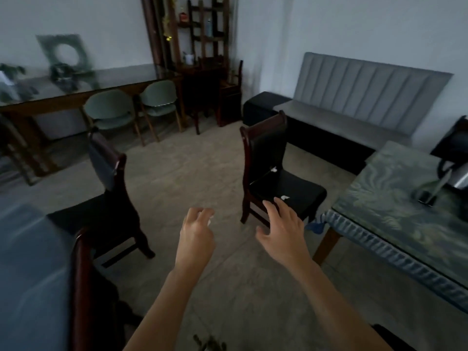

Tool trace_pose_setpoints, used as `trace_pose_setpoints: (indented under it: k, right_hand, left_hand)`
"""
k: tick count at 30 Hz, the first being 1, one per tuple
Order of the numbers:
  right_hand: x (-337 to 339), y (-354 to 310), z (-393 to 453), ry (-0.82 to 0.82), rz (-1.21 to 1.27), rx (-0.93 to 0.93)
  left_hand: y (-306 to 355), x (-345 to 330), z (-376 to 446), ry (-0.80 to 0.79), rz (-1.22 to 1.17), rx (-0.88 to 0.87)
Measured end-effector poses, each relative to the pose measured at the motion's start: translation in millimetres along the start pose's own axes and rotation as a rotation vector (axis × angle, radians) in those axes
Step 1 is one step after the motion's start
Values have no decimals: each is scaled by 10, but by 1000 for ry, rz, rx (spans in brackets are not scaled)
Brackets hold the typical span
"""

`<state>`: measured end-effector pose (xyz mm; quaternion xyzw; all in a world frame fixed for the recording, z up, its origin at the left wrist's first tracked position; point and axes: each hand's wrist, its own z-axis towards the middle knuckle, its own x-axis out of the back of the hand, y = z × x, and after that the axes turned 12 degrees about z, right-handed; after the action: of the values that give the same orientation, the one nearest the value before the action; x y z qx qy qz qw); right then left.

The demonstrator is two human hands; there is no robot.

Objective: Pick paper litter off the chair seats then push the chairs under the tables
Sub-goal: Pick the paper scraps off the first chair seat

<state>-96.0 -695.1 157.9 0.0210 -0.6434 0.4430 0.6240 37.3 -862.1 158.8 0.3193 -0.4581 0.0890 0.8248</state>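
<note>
Now L hand [196, 235] curled round white scrap [210, 222]; R hand [283, 230] spread, empty, near chair [283, 178].

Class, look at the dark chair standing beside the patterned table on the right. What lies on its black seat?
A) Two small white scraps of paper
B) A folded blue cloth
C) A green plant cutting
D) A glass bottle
A. Two white paper scraps show against the dark chair seat: one near the front edge, just beyond the right hand, and one at the back by the backrest.
</note>
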Motion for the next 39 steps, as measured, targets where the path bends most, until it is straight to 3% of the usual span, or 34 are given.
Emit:
trace_pose_setpoints:
  k: [7,18,30,39]
  right_hand:
    - [122,985,1277,70,35,-157]
    - [704,2062,3215,123,40,-244]
    - [507,2796,4943,206,39,-314]
    - [315,3138,6213,294,7,-503]
  left_hand:
    - [524,-1137,1380,-70,-23,-134]
    - [1487,-2377,3337,-128,-84,-162]
    - [1562,-3696,5174,-251,-137,-272]
    - [1625,-4652,6601,-415,-205,-421]
